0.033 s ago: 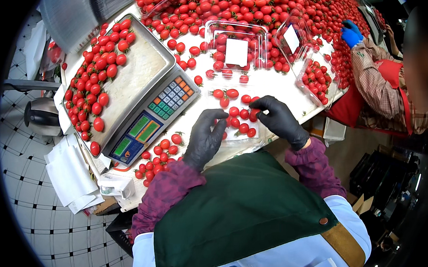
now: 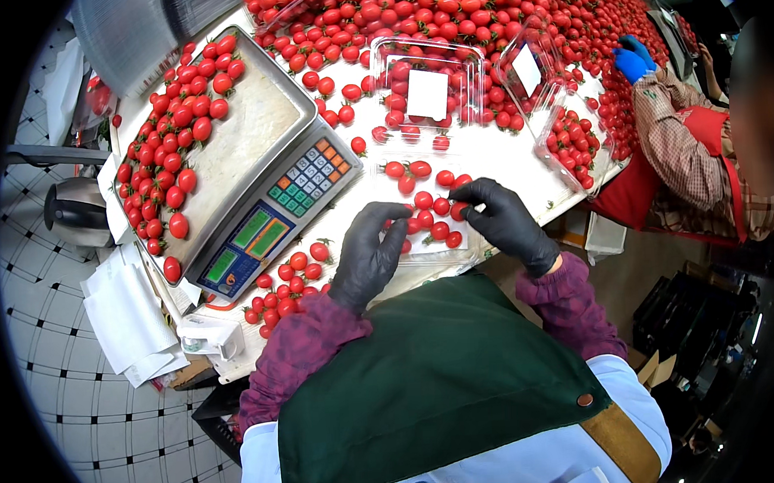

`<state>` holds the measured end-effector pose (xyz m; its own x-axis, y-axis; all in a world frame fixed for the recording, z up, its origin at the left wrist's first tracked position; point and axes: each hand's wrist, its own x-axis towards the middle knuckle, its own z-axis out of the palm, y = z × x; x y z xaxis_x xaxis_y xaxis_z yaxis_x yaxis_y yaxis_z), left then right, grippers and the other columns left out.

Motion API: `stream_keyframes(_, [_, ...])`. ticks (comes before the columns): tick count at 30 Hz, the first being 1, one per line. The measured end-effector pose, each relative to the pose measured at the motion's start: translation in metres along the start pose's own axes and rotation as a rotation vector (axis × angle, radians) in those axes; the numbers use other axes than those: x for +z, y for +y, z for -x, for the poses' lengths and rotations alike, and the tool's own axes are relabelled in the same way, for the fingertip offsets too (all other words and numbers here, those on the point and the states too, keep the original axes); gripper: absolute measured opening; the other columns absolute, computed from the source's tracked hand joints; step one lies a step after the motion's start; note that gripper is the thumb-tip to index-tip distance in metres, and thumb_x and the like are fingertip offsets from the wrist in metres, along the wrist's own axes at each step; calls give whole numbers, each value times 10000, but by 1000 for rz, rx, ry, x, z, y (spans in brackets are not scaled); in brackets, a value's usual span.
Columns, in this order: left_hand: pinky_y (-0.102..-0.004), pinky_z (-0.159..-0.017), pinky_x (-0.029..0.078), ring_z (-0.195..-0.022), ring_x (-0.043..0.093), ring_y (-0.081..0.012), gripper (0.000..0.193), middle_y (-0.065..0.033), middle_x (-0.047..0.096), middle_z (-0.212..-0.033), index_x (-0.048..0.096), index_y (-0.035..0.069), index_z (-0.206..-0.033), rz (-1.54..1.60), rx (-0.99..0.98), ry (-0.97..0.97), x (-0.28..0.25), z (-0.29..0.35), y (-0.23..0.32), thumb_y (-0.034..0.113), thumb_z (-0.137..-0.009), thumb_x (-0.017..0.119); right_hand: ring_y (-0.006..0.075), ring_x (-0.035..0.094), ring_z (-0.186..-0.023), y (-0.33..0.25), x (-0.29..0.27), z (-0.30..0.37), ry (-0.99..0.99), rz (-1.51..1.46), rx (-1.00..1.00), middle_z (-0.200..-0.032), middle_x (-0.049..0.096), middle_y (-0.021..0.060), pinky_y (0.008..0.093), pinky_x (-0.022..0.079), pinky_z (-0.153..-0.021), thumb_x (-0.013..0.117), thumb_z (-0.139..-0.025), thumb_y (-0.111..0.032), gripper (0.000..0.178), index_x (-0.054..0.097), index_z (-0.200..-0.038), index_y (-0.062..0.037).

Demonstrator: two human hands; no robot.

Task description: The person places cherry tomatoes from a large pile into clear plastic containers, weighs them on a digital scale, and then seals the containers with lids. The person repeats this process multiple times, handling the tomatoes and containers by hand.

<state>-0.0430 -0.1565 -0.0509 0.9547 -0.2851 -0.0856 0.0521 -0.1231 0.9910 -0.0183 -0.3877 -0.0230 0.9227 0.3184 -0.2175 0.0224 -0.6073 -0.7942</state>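
Note:
Both my hands wear black gloves and sit on either side of an open clear plastic punnet (image 2: 439,257) holding several red cherry tomatoes (image 2: 423,200). My left hand (image 2: 372,252) is at the punnet's left side, its curved index finger and thumb apart beside the nearest tomatoes. At the right side, my right hand (image 2: 505,226) has its thumb and index finger closed around a cherry tomato (image 2: 458,211). Beyond the punnet lies a clear lid (image 2: 428,93) with a white label, loose tomatoes showing through and around it.
A scale (image 2: 265,130) with tomatoes on its pan stands to the left, loose tomatoes (image 2: 285,291) before it. A large tomato heap (image 2: 481,13) covers the table's back. A filled punnet (image 2: 573,147) stands right, near a co-worker's blue-gloved hand (image 2: 634,60).
My two hands have shifted very slightly toward me. The co-worker's blue-gloved hand has moved a little to the left.

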Motion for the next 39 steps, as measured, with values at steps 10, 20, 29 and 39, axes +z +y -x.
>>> stream_keyframes(10, [-402,-866,419,-999,535,-342,246,-182,574,-1053,578,24,-1050,-776,245,687,-132,3,45,104,-820,613,232,623,-746,-47,6,-53,97,-123,-255,-842,632,120,303,493,-674,645,-813,-113,186,625,-971,-18])
stream_keyframes(20, [-616,-1035,92,-1319,253,-376,681,-168,225,-1457,410,268,-1349,-1408,-155,563,-235,-83,26,666,-797,439,402,332,-1254,-155,92,-290,186,411,-727,-1358,354,226,462,287,-1032,542,-833,-468,633,417,-1305,-64])
stream_keyframes(29, [-534,-1034,228,-1201,418,-345,543,-166,410,-1321,475,187,-1278,-1239,7,600,-193,6,23,228,-765,652,382,186,-1342,-167,120,-240,-83,621,-947,-1434,295,146,601,158,-1042,485,-850,-524,567,440,-1324,-216])
stream_keyframes(39, [-482,-950,358,-1151,415,-392,822,-216,369,-1293,397,162,-1330,-1267,-74,799,-193,63,24,407,-639,769,350,475,-1065,-151,90,-206,5,397,-804,-1180,480,183,410,406,-896,761,-655,-345,656,485,-1193,-89])
